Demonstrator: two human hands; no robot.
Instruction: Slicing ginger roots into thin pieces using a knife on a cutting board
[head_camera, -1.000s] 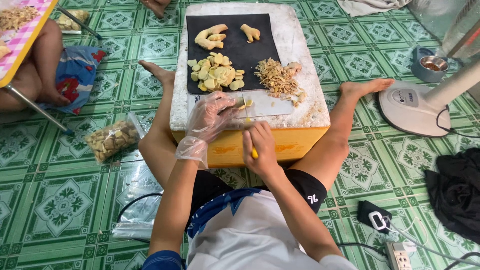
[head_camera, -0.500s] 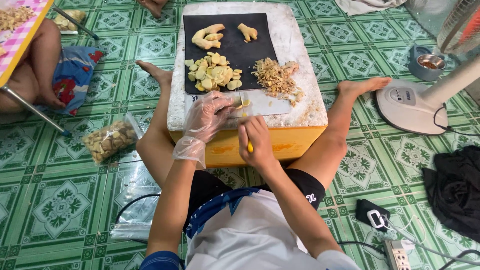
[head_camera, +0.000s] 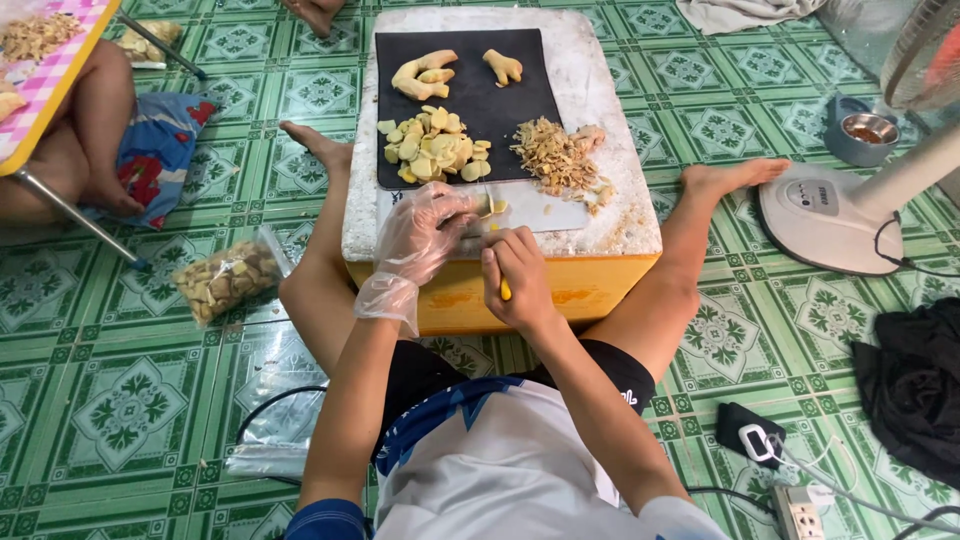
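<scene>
the blade (head_camera: 540, 208) works just beside the gloved fingertips, so a slip on the small ginger piece (head_camera: 490, 207) could nick the left hand (head_camera: 425, 235); the piece could also roll off the near edge of the foam box (head_camera: 620, 225). the left hand, in a clear glove, pins the ginger under its fingertips, near the black mat (head_camera: 470, 75). the right hand (head_camera: 518, 275) is clenched on the knife's yellow handle, just near and right of the ginger.

One black cutting board (head_camera: 470, 100), perhaps three whole ginger pieces (head_camera: 422, 75), two piles, one fan (head_camera: 840, 210)
</scene>
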